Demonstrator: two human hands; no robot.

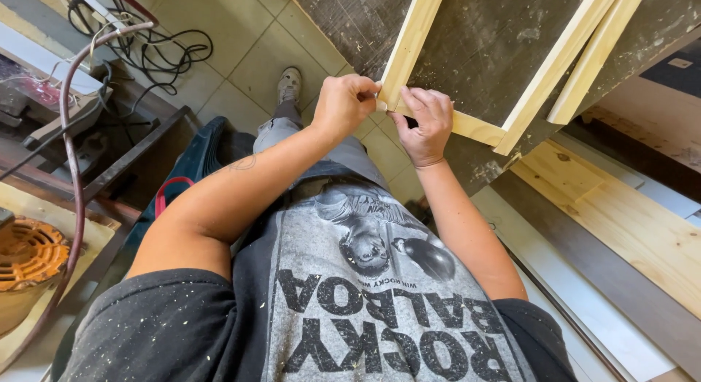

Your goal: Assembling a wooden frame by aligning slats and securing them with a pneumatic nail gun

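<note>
While my left hand (345,104) pinches the wooden frame (409,50) corner shut, my right hand (427,126) presses fingers closed on its lower rail over the workbench (482,39).

Frame: the wooden frame (467,126) lies on the workbench (496,39), far and right of centre.
Hands: left hand (343,104) and right hand (427,123) meet at the frame's near-left corner.
Loose strip: the strip (595,57) lies just right of the frame.
Cables: cables (157,46) lie on the floor, far left.
Planks: planks (628,221) lie right, below the bench.
</note>
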